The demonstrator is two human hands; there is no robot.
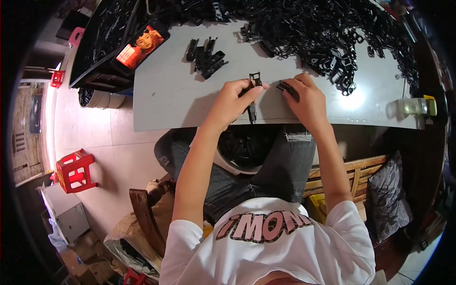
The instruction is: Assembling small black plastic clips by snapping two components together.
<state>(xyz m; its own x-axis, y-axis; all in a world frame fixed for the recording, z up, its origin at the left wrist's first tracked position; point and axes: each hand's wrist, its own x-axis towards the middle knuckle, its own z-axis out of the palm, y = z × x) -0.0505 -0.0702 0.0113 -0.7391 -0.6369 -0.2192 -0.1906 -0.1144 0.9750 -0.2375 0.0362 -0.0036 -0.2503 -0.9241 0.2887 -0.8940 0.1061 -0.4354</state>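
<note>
Over the near part of the light grey table, my left hand is closed on a long, narrow black plastic part. A frame-like end of that part sticks up past my thumb, and its other end points down toward the table's front edge. To its right, my right hand is closed on another small black plastic part, mostly covered by the fingers. The two parts are apart. A small group of similar black parts lies beyond my left hand. Farther back spreads a large heap of black parts.
A phone with a lit screen leans by a black bin at the left. On the table's right edge lies a clear container with a yellow end. A round tub of black parts sits between my legs. A red stool stands left.
</note>
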